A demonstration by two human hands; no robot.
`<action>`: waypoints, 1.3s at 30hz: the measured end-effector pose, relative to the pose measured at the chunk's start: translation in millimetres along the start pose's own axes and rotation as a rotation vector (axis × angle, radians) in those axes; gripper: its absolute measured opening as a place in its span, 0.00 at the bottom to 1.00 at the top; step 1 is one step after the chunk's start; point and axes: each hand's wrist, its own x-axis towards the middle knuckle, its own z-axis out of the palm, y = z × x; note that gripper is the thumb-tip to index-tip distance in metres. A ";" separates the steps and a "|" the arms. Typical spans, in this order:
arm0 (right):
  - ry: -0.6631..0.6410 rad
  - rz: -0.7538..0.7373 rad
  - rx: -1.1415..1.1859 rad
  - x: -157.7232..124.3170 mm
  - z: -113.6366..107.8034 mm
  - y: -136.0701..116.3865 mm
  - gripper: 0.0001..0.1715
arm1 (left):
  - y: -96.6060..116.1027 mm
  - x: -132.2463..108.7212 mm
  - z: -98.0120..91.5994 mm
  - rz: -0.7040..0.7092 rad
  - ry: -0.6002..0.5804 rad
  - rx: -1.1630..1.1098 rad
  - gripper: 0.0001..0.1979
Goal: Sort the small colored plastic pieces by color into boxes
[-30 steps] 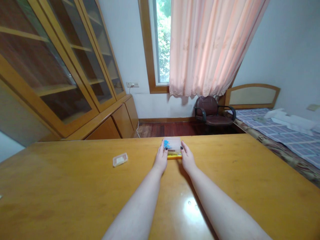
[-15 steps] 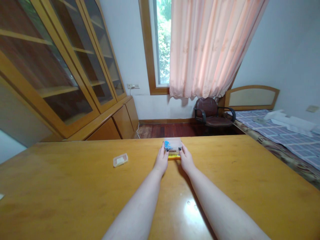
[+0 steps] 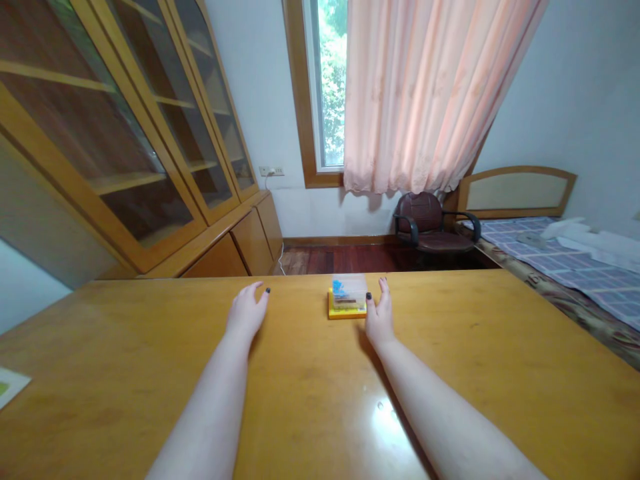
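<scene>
A small clear plastic box (image 3: 349, 289) with blue and other small pieces inside stands on a yellow base (image 3: 346, 313) near the far edge of the wooden table (image 3: 310, 387). My right hand (image 3: 380, 315) lies just right of the box, fingers stretched out, thumb close to the box's side, holding nothing. My left hand (image 3: 246, 311) rests further left on the tabletop with its fingers spread and slightly curved. Whatever lies under its palm is hidden.
A tall wooden cabinet with glass doors (image 3: 125, 147) fills the left side. Beyond the table are a window (image 3: 333, 80), a pink curtain (image 3: 425, 93), a dark armchair (image 3: 433, 227) and a bed (image 3: 575, 267). A paper corner (image 3: 9, 385) lies at the table's left edge.
Both hands let go of the box. My left hand moved left, onto the spot where a small clear case lay; that case no longer shows. My right hand eased off to the box's right.
</scene>
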 end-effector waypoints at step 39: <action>0.034 0.386 0.405 3.8 22.2 43.8 0.32 | 134.2 -13.6 92.0 0.440 -0.209 -0.510 0.17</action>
